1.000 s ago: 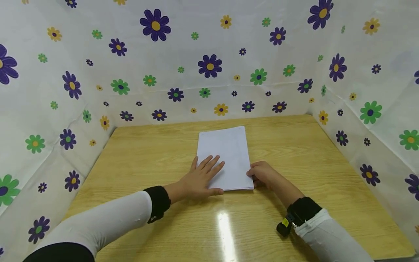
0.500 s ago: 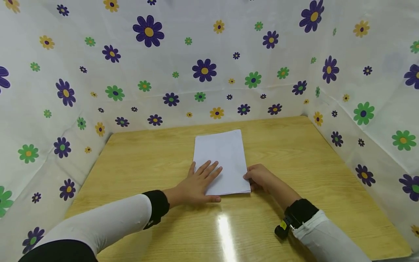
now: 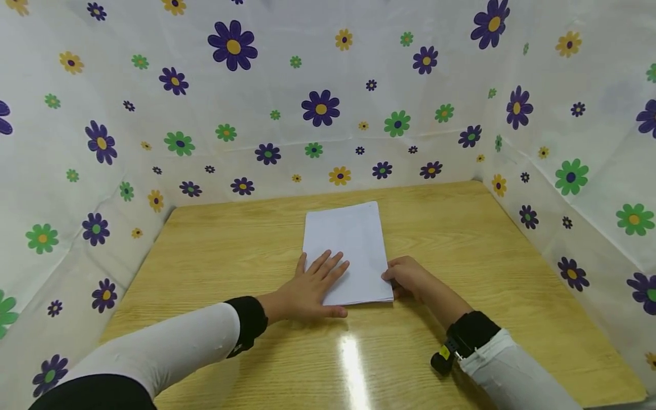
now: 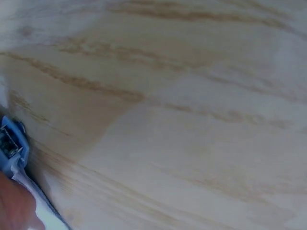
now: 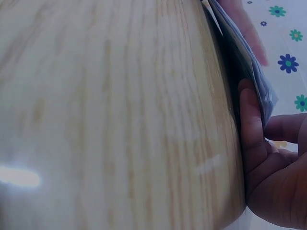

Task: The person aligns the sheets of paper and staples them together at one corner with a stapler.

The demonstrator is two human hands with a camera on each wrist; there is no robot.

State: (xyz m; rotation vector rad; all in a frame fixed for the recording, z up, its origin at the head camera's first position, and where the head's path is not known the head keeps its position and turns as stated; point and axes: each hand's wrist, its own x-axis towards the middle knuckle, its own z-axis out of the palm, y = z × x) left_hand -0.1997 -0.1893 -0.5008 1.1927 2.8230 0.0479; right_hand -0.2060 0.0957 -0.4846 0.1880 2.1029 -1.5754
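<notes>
A stack of white paper sheets (image 3: 348, 239) lies on the wooden table, its near right corner slightly raised. My left hand (image 3: 310, 287) rests on the lower left of the stack, fingers straight and spread, thumb along the near edge. At the right edge, near that corner, my right hand (image 3: 407, 276) pinches the sheets. In the right wrist view the right hand (image 5: 273, 158) has its fingers under the stack (image 5: 249, 62) and its thumb on top, with a dark gap between stack and table. The left wrist view catches mainly tabletop, so the left fingers are hidden there.
The wooden table (image 3: 230, 245) has a bright light reflection near its front. White cloth walls (image 3: 287, 91) with printed flowers enclose the back and both sides. A small black camera (image 3: 442, 361) hangs at my right wrist.
The head view has tilted and shifted slightly, so everything sits a little lower and further left in it. Both hands keep their places on the paper stack.
</notes>
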